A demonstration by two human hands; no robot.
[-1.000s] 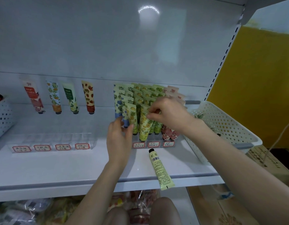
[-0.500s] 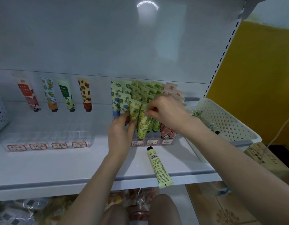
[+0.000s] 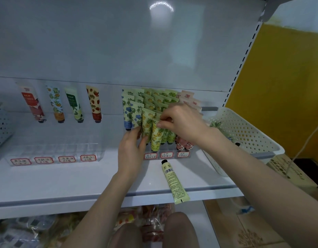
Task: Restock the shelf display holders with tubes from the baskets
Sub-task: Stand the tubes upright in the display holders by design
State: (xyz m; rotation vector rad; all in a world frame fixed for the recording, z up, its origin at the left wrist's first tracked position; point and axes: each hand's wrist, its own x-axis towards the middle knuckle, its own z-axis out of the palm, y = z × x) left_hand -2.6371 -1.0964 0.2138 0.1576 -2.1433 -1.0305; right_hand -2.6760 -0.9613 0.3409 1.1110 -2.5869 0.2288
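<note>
A clear display holder point(image 3: 168, 154) at the shelf's middle is packed with rows of upright tubes: blue-flowered, yellow pineapple, green and pink. My right hand point(image 3: 181, 122) pinches the top of the front yellow pineapple tube point(image 3: 155, 138). My left hand point(image 3: 132, 149) rests against the holder's front left, its fingers touching the bottom of the neighbouring pineapple tube point(image 3: 146, 124). One pale yellow tube point(image 3: 174, 181) lies flat on the shelf in front of the holder, its tail over the edge.
A second clear holder point(image 3: 54, 154) to the left holds just one back row of tubes point(image 3: 60, 104). A white perforated basket point(image 3: 244, 135) stands at the right end of the shelf, another basket point(image 3: 1, 126) at the far left. Packaged goods fill the shelf below.
My left hand has moved up from the holder's front edge to the tubes. My right hand keeps its pinch on the front pineapple tube, which stands lower in its slot.
</note>
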